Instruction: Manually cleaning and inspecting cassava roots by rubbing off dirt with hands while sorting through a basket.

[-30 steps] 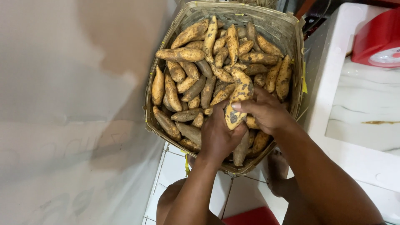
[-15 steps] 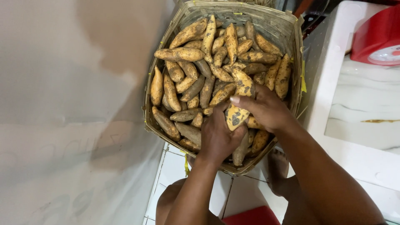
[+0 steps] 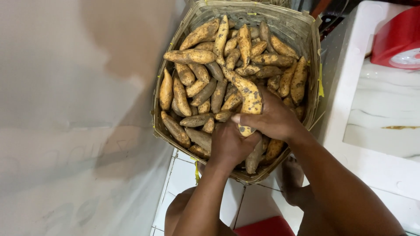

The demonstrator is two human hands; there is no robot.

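A woven basket (image 3: 311,52) sits on the tiled floor, filled with several orange, dirt-speckled sweet potatoes (image 3: 205,76). My right hand (image 3: 273,120) is wrapped around one long spotted sweet potato (image 3: 250,97), lifted a little above the pile at the basket's near side. My left hand (image 3: 229,146) is below it, fingers closed on the lower end of that same sweet potato. Both forearms reach in from the bottom of the view.
A pale wall (image 3: 70,113) fills the left side, close to the basket. To the right stands a white marbled surface (image 3: 385,113) with a red round object (image 3: 400,37) on it. My bare foot (image 3: 294,183) rests on white floor tiles (image 3: 251,205) below the basket.
Both hands keep hold of the spotted sweet potato. It has shifted slightly upward in the grip, and my right hand has closed more fully around it.
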